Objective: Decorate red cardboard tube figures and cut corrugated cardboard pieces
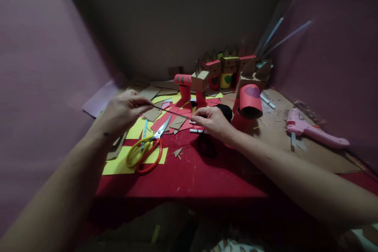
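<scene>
While L hand (125, 107) & R hand (214, 123) pinch dk string (171, 112), length slants down-R.

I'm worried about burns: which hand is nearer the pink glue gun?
Right. The right hand is to the left of the pink glue gun, not touching it; the left hand is farther left, beyond the right one.

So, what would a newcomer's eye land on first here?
Probably the thin dark strand stretched between the left hand and the right hand, near the middle. Just below it lie the metal scissors with yellow and orange-red handles, partly over bright yellow paper. Over on the right, a pink pistol-shaped glue gun rests on flat brown cardboard.
</scene>
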### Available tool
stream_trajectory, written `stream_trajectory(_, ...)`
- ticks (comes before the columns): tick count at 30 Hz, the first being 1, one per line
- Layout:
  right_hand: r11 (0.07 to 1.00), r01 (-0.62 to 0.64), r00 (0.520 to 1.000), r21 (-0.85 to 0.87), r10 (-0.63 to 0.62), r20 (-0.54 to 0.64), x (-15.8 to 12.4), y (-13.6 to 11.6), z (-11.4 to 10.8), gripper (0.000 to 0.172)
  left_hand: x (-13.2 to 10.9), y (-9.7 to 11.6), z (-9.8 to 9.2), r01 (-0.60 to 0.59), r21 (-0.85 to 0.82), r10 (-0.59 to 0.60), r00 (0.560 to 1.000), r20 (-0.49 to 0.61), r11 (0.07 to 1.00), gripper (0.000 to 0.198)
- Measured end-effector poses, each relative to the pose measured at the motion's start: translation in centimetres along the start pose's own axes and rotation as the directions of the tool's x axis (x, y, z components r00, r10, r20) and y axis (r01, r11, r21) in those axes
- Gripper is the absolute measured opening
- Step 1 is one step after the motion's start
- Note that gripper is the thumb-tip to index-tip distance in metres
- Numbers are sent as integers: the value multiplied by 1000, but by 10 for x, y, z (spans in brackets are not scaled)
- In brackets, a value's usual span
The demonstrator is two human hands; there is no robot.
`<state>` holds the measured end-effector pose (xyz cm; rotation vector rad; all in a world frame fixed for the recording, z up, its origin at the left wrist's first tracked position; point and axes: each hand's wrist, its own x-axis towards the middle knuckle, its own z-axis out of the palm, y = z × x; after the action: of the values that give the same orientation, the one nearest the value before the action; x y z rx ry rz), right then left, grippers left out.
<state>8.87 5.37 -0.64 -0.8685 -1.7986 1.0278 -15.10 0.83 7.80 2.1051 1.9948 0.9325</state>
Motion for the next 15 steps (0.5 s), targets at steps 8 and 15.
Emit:
stream_trajectory(8,963,-125,990,237,138,-39,1,-3,-2,15,-4,-5,13,207,-348,-200,978,56,914,15)
stream_trajectory(15,975,-122,991,187,130,-32,0,-4,-4,17,-5,-2,11,134,-59,-139,985,-101,989,13)
